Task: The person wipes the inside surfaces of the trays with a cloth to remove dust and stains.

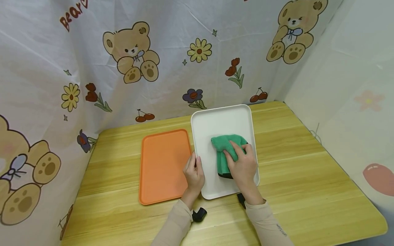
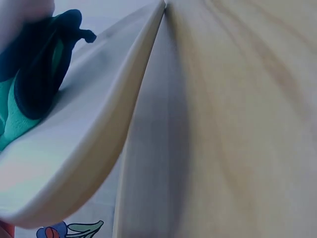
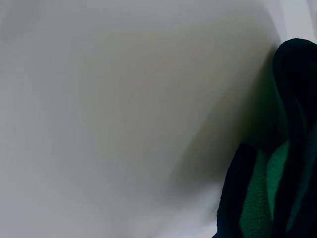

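A folded green cloth [image 1: 224,160] with dark edging lies on the white tray [image 1: 207,186]. My right hand [image 1: 244,167] grips the cloth from above, with thumb and fingers pressed into its folds. At the tray's left side, my left hand [image 1: 194,176] holds the rim between thumb and fingers. The left wrist view shows the tray's underside edge [image 2: 106,158] slanting up off the table, with the cloth's dark border [image 2: 42,74] on top. In the right wrist view, the cloth [image 3: 255,198] fills the lower right corner over the pale tray surface [image 3: 124,99].
An orange tray [image 1: 164,167] lies flat on the wood-patterned table [image 1: 295,164], just left of the white tray. A curtain with printed bears [image 1: 132,51] hangs behind the table, and a pale wall covering [image 1: 354,102] stands at the right.
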